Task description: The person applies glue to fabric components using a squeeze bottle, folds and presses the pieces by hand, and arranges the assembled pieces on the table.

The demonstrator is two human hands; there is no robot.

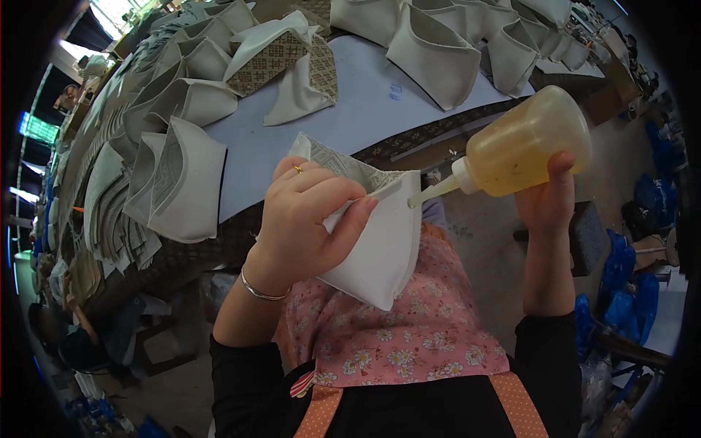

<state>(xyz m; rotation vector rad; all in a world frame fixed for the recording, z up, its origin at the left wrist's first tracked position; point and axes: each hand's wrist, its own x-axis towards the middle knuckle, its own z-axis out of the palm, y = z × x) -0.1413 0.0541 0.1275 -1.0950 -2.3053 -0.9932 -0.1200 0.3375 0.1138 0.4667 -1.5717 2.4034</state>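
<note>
My left hand (314, 219) is closed on the top edge of a white shoe upper (380, 255), thumb outside and fingers over the rim. Patterned lining shows inside its opening, and its pointed end hangs down in front of my apron. My right hand (548, 196) grips a translucent squeeze bottle (522, 146) of yellowish liquid, probably glue. The bottle is tilted, its narrow nozzle pointing left and down. The nozzle's tip is at the upper's right edge, near the top corner; contact is hard to make out. Most fingers of my right hand are hidden behind the bottle.
A pale-topped table (321, 109) lies ahead, with rows of similar white uppers (190, 179) on the left and more uppers (434, 55) at the back. One folded upper (281, 62) shows brown patterned lining. A seated person (80, 328) is at the far left. Blue plastic-covered items (624, 292) stand at right.
</note>
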